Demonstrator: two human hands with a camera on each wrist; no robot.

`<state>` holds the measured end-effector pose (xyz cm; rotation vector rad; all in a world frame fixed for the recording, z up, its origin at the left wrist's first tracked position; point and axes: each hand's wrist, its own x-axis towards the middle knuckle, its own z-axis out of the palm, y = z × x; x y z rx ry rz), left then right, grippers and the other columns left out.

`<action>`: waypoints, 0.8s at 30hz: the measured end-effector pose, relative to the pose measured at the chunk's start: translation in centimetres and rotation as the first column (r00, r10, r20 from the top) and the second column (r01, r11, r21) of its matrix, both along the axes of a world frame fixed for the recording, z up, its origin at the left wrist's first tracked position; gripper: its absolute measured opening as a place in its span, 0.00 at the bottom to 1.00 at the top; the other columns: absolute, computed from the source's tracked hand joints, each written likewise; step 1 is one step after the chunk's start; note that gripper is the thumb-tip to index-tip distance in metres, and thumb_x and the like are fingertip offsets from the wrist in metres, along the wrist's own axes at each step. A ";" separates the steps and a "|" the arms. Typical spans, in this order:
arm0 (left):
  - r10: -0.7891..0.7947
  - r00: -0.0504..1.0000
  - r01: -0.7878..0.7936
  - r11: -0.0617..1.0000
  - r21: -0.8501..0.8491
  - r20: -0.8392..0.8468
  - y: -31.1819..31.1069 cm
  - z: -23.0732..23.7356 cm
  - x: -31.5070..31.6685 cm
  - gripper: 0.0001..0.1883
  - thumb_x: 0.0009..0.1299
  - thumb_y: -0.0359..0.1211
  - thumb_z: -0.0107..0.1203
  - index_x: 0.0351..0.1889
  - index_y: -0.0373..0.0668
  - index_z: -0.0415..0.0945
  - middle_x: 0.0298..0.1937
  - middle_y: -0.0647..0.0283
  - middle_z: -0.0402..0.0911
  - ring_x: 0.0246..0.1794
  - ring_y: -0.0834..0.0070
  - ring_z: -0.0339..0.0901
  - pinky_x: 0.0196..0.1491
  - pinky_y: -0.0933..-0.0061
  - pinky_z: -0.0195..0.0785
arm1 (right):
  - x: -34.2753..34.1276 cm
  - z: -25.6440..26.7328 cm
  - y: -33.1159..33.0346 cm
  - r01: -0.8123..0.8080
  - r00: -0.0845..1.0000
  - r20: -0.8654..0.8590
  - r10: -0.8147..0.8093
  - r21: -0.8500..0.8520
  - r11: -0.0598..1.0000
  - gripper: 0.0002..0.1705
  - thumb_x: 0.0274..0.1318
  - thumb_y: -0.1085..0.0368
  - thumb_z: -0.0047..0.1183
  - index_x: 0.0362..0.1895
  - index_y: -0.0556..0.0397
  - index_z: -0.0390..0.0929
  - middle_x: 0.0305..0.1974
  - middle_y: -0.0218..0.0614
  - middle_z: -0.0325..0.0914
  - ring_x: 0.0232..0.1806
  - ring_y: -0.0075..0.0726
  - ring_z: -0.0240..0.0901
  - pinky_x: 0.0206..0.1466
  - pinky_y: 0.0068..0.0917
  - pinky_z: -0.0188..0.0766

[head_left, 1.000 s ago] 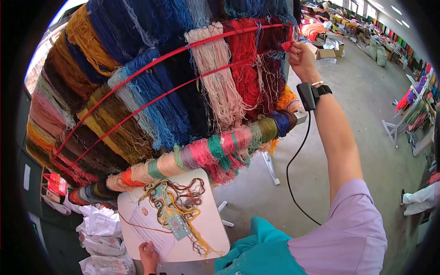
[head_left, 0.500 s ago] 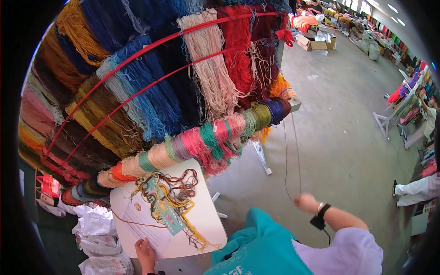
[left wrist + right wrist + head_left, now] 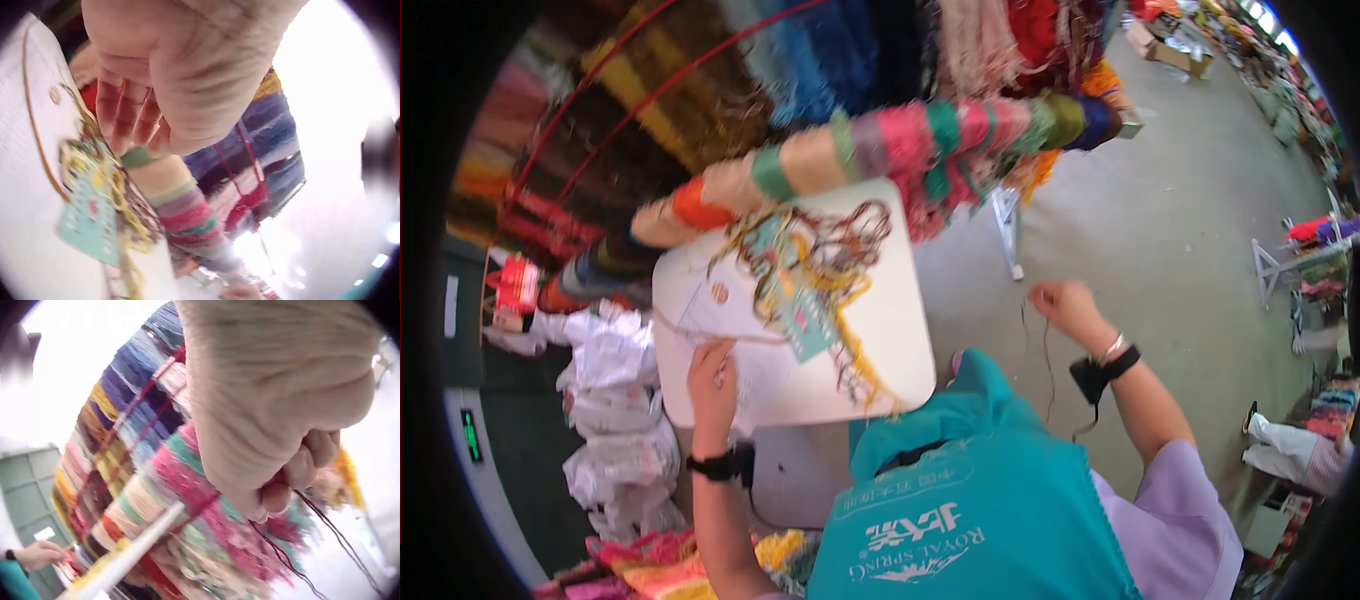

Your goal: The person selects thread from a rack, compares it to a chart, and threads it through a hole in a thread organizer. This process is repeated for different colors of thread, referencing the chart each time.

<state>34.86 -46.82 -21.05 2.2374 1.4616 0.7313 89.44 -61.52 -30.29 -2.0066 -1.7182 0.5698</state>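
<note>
My right hand is raised to the right of the white table, its fingers pinching a long, thin dark thread. Two dark reddish strands of it hang from the fingers in the right wrist view. Over the table's left part is my left hand, holding nothing, its fingers loosely bent above a printed sheet. Beside it on the white tabletop lies a teal card with holes, looped with yellow, brown and dark threads. A single brown strand crosses the sheet.
A rack of coloured yarn hanks stands behind the table, with a yarn-wrapped bar along its front. White plastic bags are piled at the left. More yarn lies at bottom left. A person in white trousers is at far right.
My right hand has left the red tie at the rack's upper right and come down with the thread, now beside the table. My left hand has moved farther over the sheet. The head view has shifted.
</note>
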 end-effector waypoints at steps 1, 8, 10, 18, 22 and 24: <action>-0.053 0.996 0.058 0.997 -0.060 0.072 0.0 0.9 2.2 0.13 0.68 0.20 0.55 0.50 0.35 0.82 0.51 0.55 0.81 0.47 0.66 0.80 0.48 0.73 0.74 | -1.5 2.4 2.4 -0.053 0.996 -0.073 0.058 0.074 0.996 0.08 0.62 0.61 0.57 0.38 0.49 0.85 0.24 0.43 0.79 0.24 0.44 0.76 0.30 0.37 0.71; -0.245 0.745 0.569 0.719 -0.399 0.621 -1.6 6.6 16.2 0.17 0.72 0.24 0.55 0.59 0.34 0.77 0.65 0.58 0.73 0.56 0.70 0.81 0.55 0.72 0.76 | -13.0 15.9 9.2 -0.295 0.861 -0.381 0.336 0.164 0.941 0.09 0.58 0.65 0.61 0.40 0.56 0.84 0.23 0.36 0.78 0.23 0.24 0.69 0.28 0.27 0.66; -0.191 0.629 0.628 0.696 -0.348 0.753 -2.1 6.2 18.7 0.14 0.74 0.26 0.55 0.56 0.33 0.78 0.57 0.58 0.77 0.48 0.74 0.83 0.48 0.75 0.76 | -15.3 17.1 9.8 -0.343 0.805 -0.435 0.403 0.213 0.915 0.08 0.58 0.66 0.61 0.39 0.57 0.83 0.24 0.34 0.79 0.23 0.23 0.69 0.28 0.26 0.66; -0.058 0.790 0.477 0.684 -0.552 0.611 0.1 2.5 12.8 0.11 0.79 0.34 0.52 0.44 0.35 0.81 0.31 0.67 0.81 0.29 0.83 0.78 0.34 0.78 0.74 | -16.6 14.1 12.1 -0.630 0.727 0.024 0.686 0.421 0.653 0.05 0.61 0.64 0.59 0.36 0.51 0.82 0.38 0.33 0.84 0.42 0.29 0.79 0.44 0.36 0.73; -0.030 0.738 0.537 0.630 -0.561 0.674 -0.8 0.1 12.0 0.13 0.80 0.36 0.50 0.49 0.36 0.81 0.38 0.65 0.84 0.36 0.81 0.81 0.40 0.78 0.76 | -20.2 11.3 13.1 -0.439 0.357 -0.781 0.512 0.344 0.830 0.05 0.67 0.63 0.55 0.39 0.50 0.79 0.41 0.30 0.82 0.41 0.28 0.76 0.46 0.33 0.72; -0.043 0.762 0.498 0.678 -0.541 0.646 -1.2 -0.4 11.1 0.14 0.81 0.36 0.50 0.51 0.37 0.81 0.41 0.65 0.84 0.38 0.81 0.81 0.41 0.78 0.75 | -21.9 10.4 13.9 -0.399 0.120 -0.957 0.265 0.198 0.895 0.06 0.69 0.63 0.53 0.39 0.50 0.76 0.40 0.30 0.81 0.38 0.26 0.72 0.45 0.29 0.69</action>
